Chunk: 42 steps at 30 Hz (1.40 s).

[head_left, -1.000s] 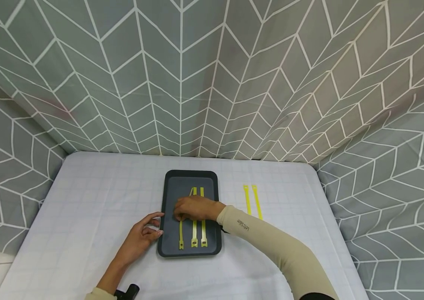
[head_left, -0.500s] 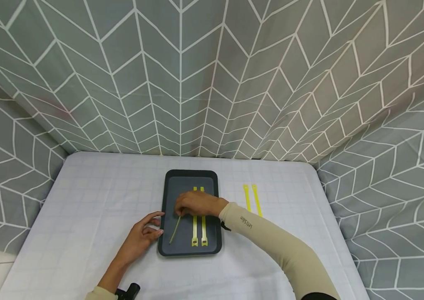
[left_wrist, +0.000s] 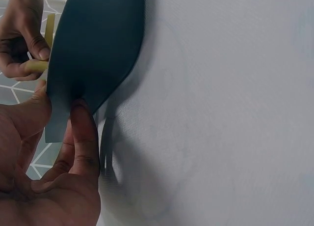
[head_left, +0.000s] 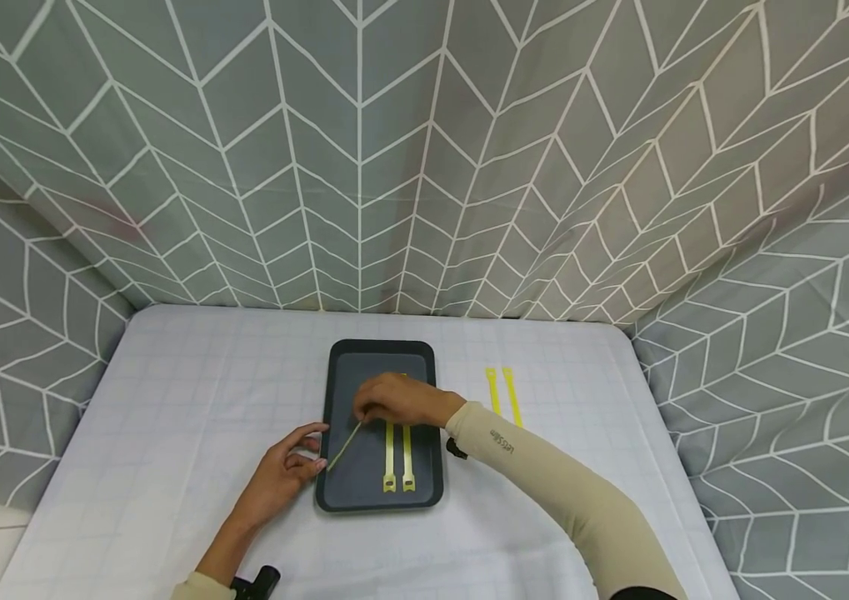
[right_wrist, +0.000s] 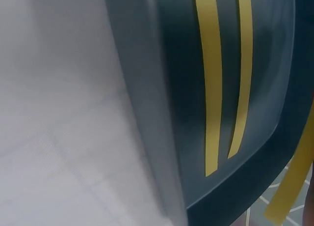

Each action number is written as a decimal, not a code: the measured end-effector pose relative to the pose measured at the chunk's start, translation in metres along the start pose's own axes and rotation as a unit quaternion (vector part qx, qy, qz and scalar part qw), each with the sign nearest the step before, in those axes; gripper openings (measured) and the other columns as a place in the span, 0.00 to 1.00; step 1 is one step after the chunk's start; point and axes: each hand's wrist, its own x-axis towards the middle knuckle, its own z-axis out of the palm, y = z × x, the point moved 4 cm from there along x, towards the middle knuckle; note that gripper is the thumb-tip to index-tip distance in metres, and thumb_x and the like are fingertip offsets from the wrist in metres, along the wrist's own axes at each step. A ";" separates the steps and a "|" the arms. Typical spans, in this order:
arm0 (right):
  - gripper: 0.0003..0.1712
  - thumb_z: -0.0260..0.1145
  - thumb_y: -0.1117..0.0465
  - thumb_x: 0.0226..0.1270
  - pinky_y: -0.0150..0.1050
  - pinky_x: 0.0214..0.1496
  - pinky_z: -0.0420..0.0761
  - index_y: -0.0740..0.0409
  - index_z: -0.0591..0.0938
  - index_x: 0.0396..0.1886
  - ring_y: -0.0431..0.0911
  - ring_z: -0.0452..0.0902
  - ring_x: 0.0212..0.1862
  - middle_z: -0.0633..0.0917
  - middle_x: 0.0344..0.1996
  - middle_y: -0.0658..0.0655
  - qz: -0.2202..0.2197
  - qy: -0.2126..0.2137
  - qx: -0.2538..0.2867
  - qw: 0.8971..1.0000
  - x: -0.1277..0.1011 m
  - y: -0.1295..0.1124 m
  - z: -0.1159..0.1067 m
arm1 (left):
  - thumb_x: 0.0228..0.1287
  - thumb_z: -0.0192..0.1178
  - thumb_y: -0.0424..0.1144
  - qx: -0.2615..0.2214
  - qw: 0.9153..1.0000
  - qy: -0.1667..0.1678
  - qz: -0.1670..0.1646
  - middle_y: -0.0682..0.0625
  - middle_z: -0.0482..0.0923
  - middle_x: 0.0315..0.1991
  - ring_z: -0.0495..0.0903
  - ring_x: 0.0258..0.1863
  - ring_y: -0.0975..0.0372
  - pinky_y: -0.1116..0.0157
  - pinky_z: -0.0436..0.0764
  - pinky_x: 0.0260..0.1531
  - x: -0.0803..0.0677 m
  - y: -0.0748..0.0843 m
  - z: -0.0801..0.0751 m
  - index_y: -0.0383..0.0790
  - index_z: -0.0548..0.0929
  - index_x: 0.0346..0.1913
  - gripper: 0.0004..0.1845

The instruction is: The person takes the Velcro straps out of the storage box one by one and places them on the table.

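A dark tray [head_left: 342, 392] lies in the middle of the white table. Two yellow straps [head_left: 397, 457] lie side by side along its right half, and in the right wrist view these two straps [right_wrist: 212, 88] run down the tray [right_wrist: 147, 88]. My right hand [head_left: 394, 402] hovers over the tray and pinches a third yellow strap [head_left: 343, 448], which hangs slanting towards the tray's left rim. My left hand [head_left: 285, 468] grips that left rim. In the left wrist view its thumb and finger [left_wrist: 81, 132] clamp the tray edge [left_wrist: 98, 49], with the right hand [left_wrist: 22, 39] pinching the strap [left_wrist: 35, 66] beyond.
Two more yellow straps [head_left: 502, 396] lie on the table [head_left: 192, 400] to the right of the tray. Grey patterned fabric [head_left: 424, 167] walls the table at the back and both sides. A small black object [head_left: 259, 582] sits by my left sleeve at the front edge.
My right hand has lifted the leftmost strap off the tray; its lower end swung up and to the left. The left hand has stayed on the tray's rim.
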 end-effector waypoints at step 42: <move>0.05 0.67 0.62 0.70 0.28 0.45 0.80 0.57 0.87 0.41 0.37 0.83 0.42 0.88 0.40 0.50 0.083 0.139 0.080 0.984 -0.048 0.024 -0.026 | 0.66 0.64 0.28 0.004 1.000 -0.001 -0.008 0.38 0.71 0.52 0.82 0.39 0.59 0.69 0.79 0.37 -0.001 0.002 0.001 0.41 0.71 0.70 0.30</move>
